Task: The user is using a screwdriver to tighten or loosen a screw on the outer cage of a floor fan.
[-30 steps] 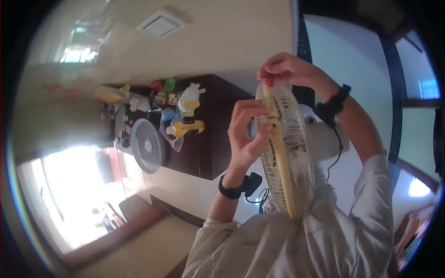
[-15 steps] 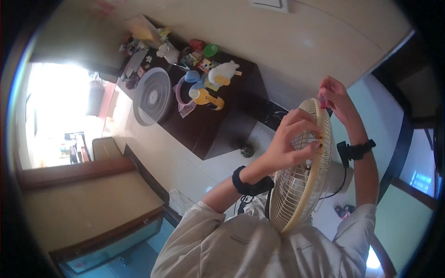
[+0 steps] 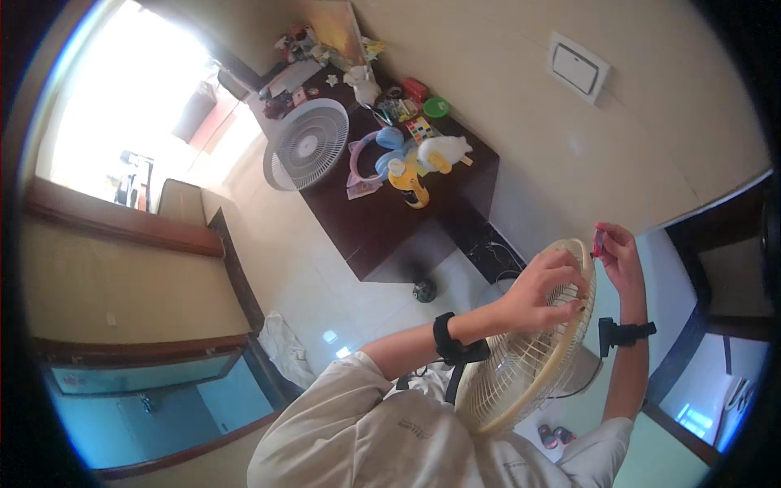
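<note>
An upright floor fan with a cream rim (image 3: 556, 361) and wire guard stands close against my body. My left hand (image 3: 541, 294) reaches over the front of the guard, its fingers curled onto the upper rim. Just beyond the top right of that rim, my right hand (image 3: 621, 262) pinches a small red object (image 3: 599, 241) with a dark end. Its kind is too small to make out. Behind the guard, the motor housing (image 3: 582, 372) is partly hidden. Dark straps go round both of my wrists.
A dark brown cabinet (image 3: 358, 236) at far left carries a round grey fan grille (image 3: 313, 146), pink-and-blue headphones (image 3: 370, 159), a yellow bottle (image 3: 411, 189) and a white plush toy (image 3: 443, 150). A green round object (image 3: 423, 290) sits on the floor. Slippers (image 3: 556, 436) lie behind the fan.
The view has shifted, so cabinet and wall switch sit differently in the picture. Both hands stay at the fan's upper rim; the red object remains in my right fingers.
</note>
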`<state>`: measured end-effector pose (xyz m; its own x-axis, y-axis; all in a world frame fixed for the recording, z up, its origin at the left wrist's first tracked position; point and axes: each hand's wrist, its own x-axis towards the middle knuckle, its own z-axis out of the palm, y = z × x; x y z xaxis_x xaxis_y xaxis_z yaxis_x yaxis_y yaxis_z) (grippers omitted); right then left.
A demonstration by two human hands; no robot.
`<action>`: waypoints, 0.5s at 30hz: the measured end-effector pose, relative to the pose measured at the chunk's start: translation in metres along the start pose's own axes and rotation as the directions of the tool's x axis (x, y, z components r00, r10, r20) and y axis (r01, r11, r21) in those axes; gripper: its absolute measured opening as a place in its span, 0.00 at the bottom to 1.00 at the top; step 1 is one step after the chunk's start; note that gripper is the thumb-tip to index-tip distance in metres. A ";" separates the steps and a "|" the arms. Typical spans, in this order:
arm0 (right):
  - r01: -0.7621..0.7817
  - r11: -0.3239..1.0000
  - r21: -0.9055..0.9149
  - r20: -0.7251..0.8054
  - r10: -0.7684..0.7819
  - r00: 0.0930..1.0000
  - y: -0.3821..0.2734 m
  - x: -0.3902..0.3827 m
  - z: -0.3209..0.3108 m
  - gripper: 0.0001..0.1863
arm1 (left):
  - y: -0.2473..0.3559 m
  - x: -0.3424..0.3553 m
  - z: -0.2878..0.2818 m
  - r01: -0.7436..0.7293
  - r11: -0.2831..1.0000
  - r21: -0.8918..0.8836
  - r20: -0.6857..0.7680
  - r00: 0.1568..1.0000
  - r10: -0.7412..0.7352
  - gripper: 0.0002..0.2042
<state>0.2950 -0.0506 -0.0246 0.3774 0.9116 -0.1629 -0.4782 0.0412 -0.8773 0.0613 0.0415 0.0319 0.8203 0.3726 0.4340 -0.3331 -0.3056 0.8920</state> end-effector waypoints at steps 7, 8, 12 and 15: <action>-0.083 0.993 -0.086 0.005 0.083 0.997 0.004 0.002 -0.011 0.14 | -0.003 -0.003 0.009 -0.029 0.998 0.048 -0.033 0.999 0.031 0.12; -0.092 0.991 -0.099 0.002 0.093 0.996 0.003 0.001 -0.009 0.14 | -0.002 -0.004 0.009 -0.028 0.999 0.037 -0.044 0.999 0.030 0.12; -0.015 0.961 -0.275 0.021 0.022 1.000 0.000 0.013 0.012 0.20 | -0.001 -0.003 -0.001 -0.038 0.998 0.053 -0.076 0.996 0.042 0.13; -0.040 0.957 -0.286 0.027 0.050 0.998 -0.004 0.013 0.026 0.21 | -0.004 -0.003 0.001 -0.028 0.999 0.027 -0.111 0.993 0.031 0.12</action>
<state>0.2809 -0.0285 -0.0116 0.3316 0.9233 -0.1939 -0.2458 -0.1139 -0.9626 0.0604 0.0403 0.0267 0.7529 0.4576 0.4730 -0.3435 -0.3399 0.8755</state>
